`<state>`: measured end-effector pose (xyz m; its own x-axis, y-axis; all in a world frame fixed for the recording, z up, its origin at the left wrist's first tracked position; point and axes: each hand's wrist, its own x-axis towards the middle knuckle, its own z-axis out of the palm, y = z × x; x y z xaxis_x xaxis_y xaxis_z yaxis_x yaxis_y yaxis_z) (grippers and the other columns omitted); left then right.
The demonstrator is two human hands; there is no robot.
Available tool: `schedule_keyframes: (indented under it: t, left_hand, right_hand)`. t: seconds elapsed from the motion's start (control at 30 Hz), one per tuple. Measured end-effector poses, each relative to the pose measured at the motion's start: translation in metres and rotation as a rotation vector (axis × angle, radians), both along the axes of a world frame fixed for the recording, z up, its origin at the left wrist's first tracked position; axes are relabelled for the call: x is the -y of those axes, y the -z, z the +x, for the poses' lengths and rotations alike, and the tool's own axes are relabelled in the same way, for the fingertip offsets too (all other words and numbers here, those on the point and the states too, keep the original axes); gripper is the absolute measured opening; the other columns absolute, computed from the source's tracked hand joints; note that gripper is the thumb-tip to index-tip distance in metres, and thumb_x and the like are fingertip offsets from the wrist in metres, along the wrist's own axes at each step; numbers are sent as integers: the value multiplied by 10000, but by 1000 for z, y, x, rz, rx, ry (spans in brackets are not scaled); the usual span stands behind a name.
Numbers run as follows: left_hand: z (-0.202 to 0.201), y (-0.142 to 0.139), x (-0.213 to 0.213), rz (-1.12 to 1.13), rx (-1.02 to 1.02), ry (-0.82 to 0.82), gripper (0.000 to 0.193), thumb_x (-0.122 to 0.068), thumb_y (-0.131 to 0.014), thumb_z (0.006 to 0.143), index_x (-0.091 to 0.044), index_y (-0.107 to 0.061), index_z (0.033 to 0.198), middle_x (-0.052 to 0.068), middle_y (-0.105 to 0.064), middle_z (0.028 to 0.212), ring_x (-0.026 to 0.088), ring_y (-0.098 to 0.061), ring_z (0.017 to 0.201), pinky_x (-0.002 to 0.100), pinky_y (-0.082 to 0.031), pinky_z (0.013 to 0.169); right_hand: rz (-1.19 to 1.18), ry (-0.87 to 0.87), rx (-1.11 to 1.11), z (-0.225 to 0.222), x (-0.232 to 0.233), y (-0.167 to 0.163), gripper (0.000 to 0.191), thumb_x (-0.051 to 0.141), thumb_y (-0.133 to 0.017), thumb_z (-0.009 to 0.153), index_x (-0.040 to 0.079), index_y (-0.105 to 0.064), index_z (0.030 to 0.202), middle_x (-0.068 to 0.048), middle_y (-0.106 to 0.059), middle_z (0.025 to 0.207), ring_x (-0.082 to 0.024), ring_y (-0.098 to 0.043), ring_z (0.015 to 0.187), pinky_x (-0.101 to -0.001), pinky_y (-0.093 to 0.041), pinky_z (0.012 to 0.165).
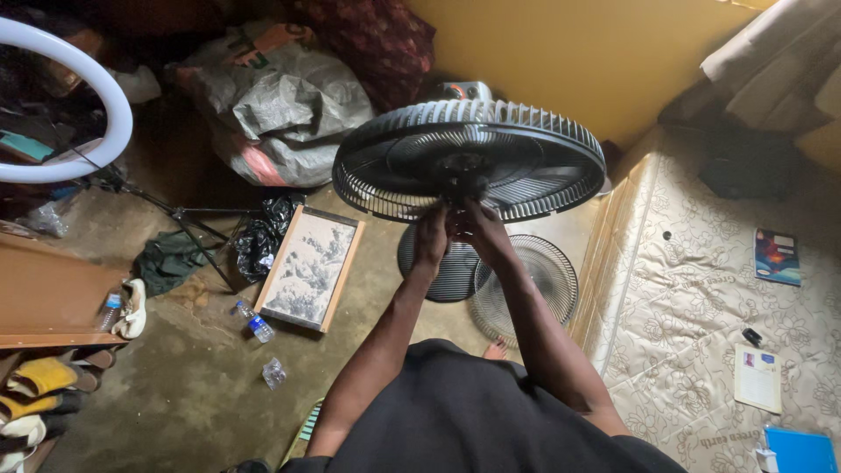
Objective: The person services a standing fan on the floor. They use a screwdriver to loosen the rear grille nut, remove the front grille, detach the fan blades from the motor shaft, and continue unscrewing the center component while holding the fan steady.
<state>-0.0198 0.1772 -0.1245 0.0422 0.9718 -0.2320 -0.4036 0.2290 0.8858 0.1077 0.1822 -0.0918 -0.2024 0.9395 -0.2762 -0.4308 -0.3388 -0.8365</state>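
The person stands over a pedestal fan, its black rear guard (526, 166) tilted face-up above the round base (438, 267). The left hand (431, 238) and the right hand (484, 229) meet at the dark hub (464, 175); both sets of fingers are curled on it, though whether they pinch a nut or only steady the hub cannot be told. A loose front grille (530, 285) lies on the floor just beside the base, against the mattress (701, 289). A small fastener slipping from the fingers could roll into the clutter, and a step back could bend the grille.
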Motion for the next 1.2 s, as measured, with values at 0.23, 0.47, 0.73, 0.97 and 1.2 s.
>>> schedule_keyframes:
  t: [0.23, 0.47, 0.73, 0.97, 1.2]
  left_hand:
    - [-10, -20, -7, -131, 150, 65, 436, -481, -539, 1015, -77, -685, 1092, 16, -722, 879, 93, -690, 696, 231, -523, 561]
    - [-4, -12, -24, 10, 496, 245, 448, -530, -688, 1165, -86, -663, 1113, -32, -608, 834, 74, -559, 641, 265, -426, 538]
    - [4, -17, -36, -321, 166, -9, 552, -656, -686, 875, -157, -684, 1111, 13, -663, 753, 149, -590, 631, 326, -410, 507]
    - [9, -31, -33, 191, -825, -481, 602, -545, -747, 858, -80, -665, 1233, 63, -762, 851, 209, -699, 782, 346, -515, 661]
    - [11, -36, -40, 28, -382, -248, 434, -407, -665, 977, -39, -672, 1207, 174, -741, 896, 302, -713, 771, 440, -559, 682]
  right_hand:
    - [-28, -42, -118, -5, -3, 0, 436, 382, -507, 1071, -27, -635, 1147, -132, -733, 903, -225, -712, 745, -341, -585, 664]
    - [84, 9, 47, -5, -10, 0, 417, 385, -503, 1104, -9, -638, 1102, -143, -723, 859, -226, -710, 681, -343, -592, 623]
    - [252, 219, 920, -21, -13, -16, 367, 347, -512, 1024, 15, -634, 1125, -169, -761, 816, -270, -760, 692, -379, -616, 610]
    - [294, 242, 778, -25, -14, -6, 350, 310, -483, 1124, 22, -673, 1064, -169, -665, 668, -358, -711, 614, -467, -533, 529]
    - [753, 329, 1278, -24, -23, -3, 194, 89, -606, 961, 64, -613, 1153, -178, -651, 839, -395, -649, 680, -504, -483, 541]
